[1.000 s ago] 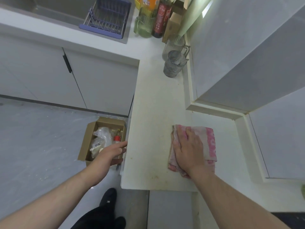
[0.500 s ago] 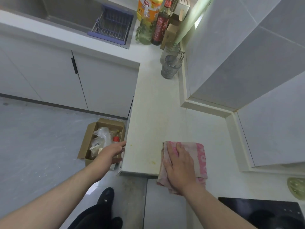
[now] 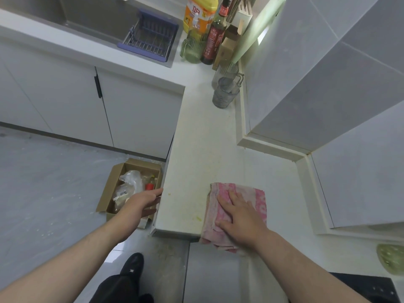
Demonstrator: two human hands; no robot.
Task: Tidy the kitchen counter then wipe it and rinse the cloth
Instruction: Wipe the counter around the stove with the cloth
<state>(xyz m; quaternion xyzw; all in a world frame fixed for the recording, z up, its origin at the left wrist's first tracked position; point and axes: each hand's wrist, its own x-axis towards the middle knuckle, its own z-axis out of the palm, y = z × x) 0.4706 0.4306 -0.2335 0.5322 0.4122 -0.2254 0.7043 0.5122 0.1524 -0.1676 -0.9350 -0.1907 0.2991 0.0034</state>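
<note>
Pressing flat, fingers spread, the right hand [image 3: 240, 217] holds the folded pink-and-white cloth [image 3: 236, 213] at the white stone counter's [image 3: 203, 149] near edge. The left hand [image 3: 144, 201] rests loosely open, gripping nothing. Yellowish crumbs [image 3: 198, 218] could spill onto the floor.

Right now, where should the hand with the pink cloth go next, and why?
Probably slide the cloth left along the front edge of the counter. The right hand presses flat on it, and small yellowish crumbs lie just to its left. The left hand waits at the counter's side edge, above the cardboard box on the floor.
</note>
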